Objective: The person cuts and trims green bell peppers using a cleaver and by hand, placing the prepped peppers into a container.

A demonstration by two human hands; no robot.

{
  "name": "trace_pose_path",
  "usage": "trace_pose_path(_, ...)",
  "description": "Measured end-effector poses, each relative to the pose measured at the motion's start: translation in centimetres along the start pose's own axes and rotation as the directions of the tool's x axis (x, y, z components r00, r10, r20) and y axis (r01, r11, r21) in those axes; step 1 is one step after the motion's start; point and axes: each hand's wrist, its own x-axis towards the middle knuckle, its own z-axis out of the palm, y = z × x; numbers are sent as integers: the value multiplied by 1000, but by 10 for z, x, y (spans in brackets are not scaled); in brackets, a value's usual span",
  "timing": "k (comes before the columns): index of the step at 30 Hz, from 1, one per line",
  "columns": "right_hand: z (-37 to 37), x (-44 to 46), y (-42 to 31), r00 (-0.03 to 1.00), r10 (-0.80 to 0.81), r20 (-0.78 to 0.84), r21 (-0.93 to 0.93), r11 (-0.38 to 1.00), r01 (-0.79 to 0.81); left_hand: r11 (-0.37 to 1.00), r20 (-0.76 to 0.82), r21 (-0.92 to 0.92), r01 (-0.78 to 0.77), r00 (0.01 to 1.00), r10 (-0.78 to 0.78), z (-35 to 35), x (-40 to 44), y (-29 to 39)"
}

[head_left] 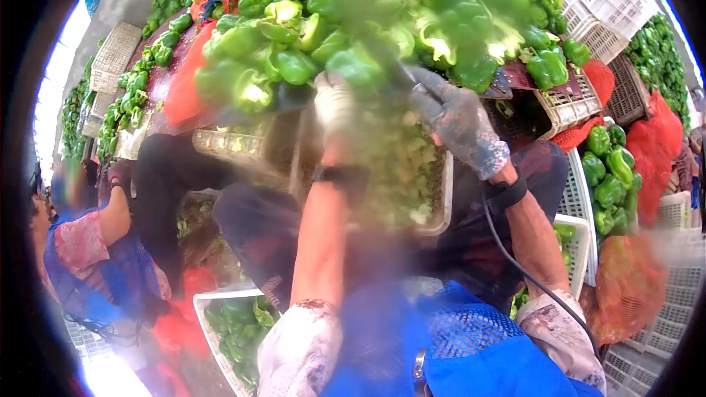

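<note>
My left hand, in a pale glove, reaches to the front edge of a heap of green bell peppers. Its fingers look curled and touch or nearly touch a pepper; blur hides what they hold. To the right, my right hand, in a grey patterned glove, is closed around a thin, knife-like tool pointing up and left into the heap. Below and between my hands stands a crate holding small pale-green pieces, blurred by a smear over the view.
A crate of peppers stands at lower left, another at right. Red mesh sacks and stacked white crates line the right. A person in a blue vest sits at left. A dark cable runs along my right forearm.
</note>
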Motion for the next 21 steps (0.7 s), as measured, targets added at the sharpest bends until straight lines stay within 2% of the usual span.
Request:
trace_pose_path(1, 0, -4, -5, 999, -25, 21, -31, 999, 26, 999, -9, 15, -30, 1000, 30, 1, 4, -3)
trace_pose_path(2, -2, -4, -18, 997, 55, 47, 0, 998, -56, 998, -18, 34, -59, 998, 60, 2, 10, -9)
trace_pose_path(4, 0, -1, -27, 989, 148, -3, 89, 985, -147, 991, -27, 85, -100, 994, 102, 4, 16, -16)
trace_pose_path(7, -4, 3, -52, 987, 140, -72, 61, 989, -136, 984, -17, 82, -161, 986, 163, 4, 16, -20)
trace_pose_path(8, 3, 8, -42, 982, 190, 1, 65, 980, -190, 990, -46, 84, -113, 992, 117, 6, 16, -20)
trace_pose_path(9, 14, 10, -19, 991, 128, 41, -12, 992, -128, 991, -56, 80, -105, 992, 109, 9, 15, -20)
trace_pose_path(11, 43, 16, 43, 986, -126, 112, -254, 955, 151, 993, -80, 74, -97, 991, 103, 9, 10, -16)
trace_pose_path(13, 41, 30, 58, 954, -117, 274, -401, 888, 224, 993, -44, 85, -85, 995, 89, 3, 0, -16)
trace_pose_path(15, 19, 45, 29, 903, 70, 425, -464, 873, 150, 980, -44, 42, -196, 979, 198, 2, -1, -8)
trace_pose_path(17, 20, 59, 64, 890, -38, 455, -507, 810, 294, 926, -24, 202, -320, 943, 331, 2, -2, -13)
trace_pose_path(19, 7, 52, 59, 920, 10, 391, -345, 929, 137, 963, -44, 56, -262, 963, 265, -4, -10, -8)
trace_pose_path(21, 5, 40, 74, 961, 135, 241, -88, 989, -116, 977, -74, 109, -184, 979, 192, -8, -9, -4)
